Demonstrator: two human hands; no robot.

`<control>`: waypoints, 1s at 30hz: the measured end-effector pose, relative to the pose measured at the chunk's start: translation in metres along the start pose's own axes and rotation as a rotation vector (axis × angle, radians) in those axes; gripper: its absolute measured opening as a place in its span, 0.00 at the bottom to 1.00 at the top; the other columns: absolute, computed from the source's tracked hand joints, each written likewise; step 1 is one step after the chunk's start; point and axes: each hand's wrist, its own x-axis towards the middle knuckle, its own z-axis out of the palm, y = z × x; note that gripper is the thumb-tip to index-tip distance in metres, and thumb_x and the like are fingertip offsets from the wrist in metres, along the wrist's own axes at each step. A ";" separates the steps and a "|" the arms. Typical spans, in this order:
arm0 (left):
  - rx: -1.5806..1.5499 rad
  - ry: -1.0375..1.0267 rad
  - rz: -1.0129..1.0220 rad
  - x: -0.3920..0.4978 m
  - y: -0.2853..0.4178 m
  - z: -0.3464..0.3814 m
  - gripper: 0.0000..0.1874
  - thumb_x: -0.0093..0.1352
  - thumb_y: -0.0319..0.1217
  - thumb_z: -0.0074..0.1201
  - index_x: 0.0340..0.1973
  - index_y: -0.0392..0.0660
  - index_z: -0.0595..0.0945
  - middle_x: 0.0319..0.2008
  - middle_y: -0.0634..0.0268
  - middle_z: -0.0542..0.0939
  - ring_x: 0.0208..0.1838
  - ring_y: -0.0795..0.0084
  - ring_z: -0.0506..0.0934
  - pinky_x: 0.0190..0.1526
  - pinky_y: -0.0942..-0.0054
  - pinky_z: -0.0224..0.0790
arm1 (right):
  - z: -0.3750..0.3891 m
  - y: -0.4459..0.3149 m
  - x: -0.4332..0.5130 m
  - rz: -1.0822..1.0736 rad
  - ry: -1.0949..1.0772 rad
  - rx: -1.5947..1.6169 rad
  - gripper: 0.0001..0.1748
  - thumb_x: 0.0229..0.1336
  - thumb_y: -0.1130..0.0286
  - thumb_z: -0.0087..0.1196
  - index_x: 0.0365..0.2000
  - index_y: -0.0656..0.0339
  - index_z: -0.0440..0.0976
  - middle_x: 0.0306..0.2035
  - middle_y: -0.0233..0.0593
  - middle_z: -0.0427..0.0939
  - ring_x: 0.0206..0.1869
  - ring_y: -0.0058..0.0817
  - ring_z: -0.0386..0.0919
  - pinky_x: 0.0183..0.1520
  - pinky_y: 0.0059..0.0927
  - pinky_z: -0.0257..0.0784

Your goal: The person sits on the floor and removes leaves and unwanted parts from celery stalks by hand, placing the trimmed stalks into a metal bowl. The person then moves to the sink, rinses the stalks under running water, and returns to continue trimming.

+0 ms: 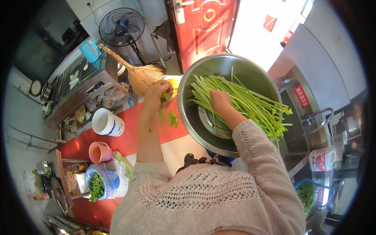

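Observation:
A large stainless steel basin point(191, 129) lies before me, with a heap of long green celery stalks point(243, 97) in it. Some leafy ends stick out over its right rim. My right hand point(221, 100) reaches into the basin and rests on the stalks, its fingers curled; whether it grips any is hidden. Left of the basin, my left hand point(164, 92) is closed on a small bunch of green celery leaves point(172, 117), which hang below the fingers.
Left stand a white bucket point(101, 122), a pink bucket point(100, 152) and a bag-lined blue basin of greens point(96, 186). A straw broom point(144, 76) and a fan point(121, 29) are beyond. Right are a metal sink point(296, 123), faucet point(308, 117) and white jug point(321, 158).

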 end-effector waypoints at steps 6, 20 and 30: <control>0.056 0.128 0.043 -0.015 0.007 -0.010 0.04 0.61 0.31 0.45 0.25 0.45 0.73 0.17 0.74 0.67 0.14 0.87 0.59 0.15 0.87 0.44 | -0.010 0.014 -0.009 0.120 0.044 0.017 0.06 0.41 0.73 0.53 0.25 0.61 0.75 0.28 0.43 0.78 0.34 0.40 0.77 0.37 0.37 0.71; 0.621 -0.230 0.699 0.061 0.058 0.085 0.21 0.65 0.45 0.50 0.33 0.35 0.76 0.17 0.68 0.69 0.23 0.81 0.66 0.25 0.78 0.58 | -0.170 0.025 -0.090 -0.017 0.266 0.959 0.08 0.43 0.76 0.58 0.28 0.67 0.75 0.23 0.36 0.77 0.25 0.17 0.73 0.29 0.20 0.69; 1.065 -0.775 0.425 0.065 0.120 0.134 0.24 0.67 0.47 0.45 0.23 0.35 0.75 0.17 0.68 0.69 0.23 0.80 0.66 0.27 0.76 0.60 | -0.181 0.011 -0.120 -0.019 0.397 0.902 0.07 0.41 0.77 0.59 0.25 0.66 0.75 0.22 0.39 0.77 0.22 0.20 0.72 0.28 0.21 0.68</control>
